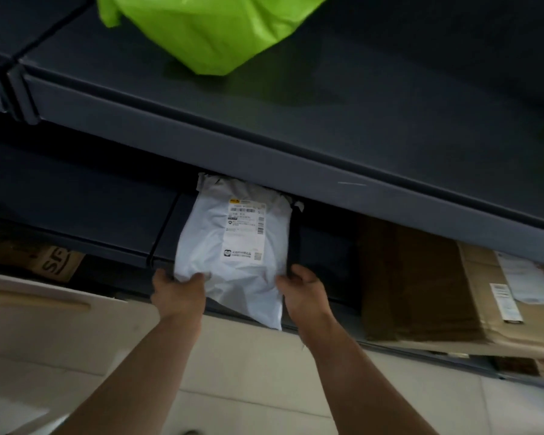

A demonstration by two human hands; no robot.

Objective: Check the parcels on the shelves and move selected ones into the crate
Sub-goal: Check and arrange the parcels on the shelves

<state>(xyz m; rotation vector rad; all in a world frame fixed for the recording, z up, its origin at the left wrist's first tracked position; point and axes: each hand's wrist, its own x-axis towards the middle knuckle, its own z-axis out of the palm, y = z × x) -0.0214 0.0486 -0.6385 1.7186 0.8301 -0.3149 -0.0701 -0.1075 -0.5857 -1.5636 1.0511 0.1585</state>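
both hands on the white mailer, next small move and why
Probably slide the white mailer straight out toward you: the left hand and right hand grip its near corners, while its far end sits under the upper shelf, so lifting first could snag.

The parcel (230, 277) is carrying a white label (245, 230). A small yellow logo is sitting at the label's top left corner and a barcode is running just under it. A second barcode is standing upright along the right edge. A dark badge and a small code square are showing near the bottom. All the print is blurring too much to read. The left box (57, 262) is showing big dark letters, seemingly "SP", partly hidden. The right box (484, 277) is bearing two white stickers (506, 301), one with a barcode, neither reading clearly.
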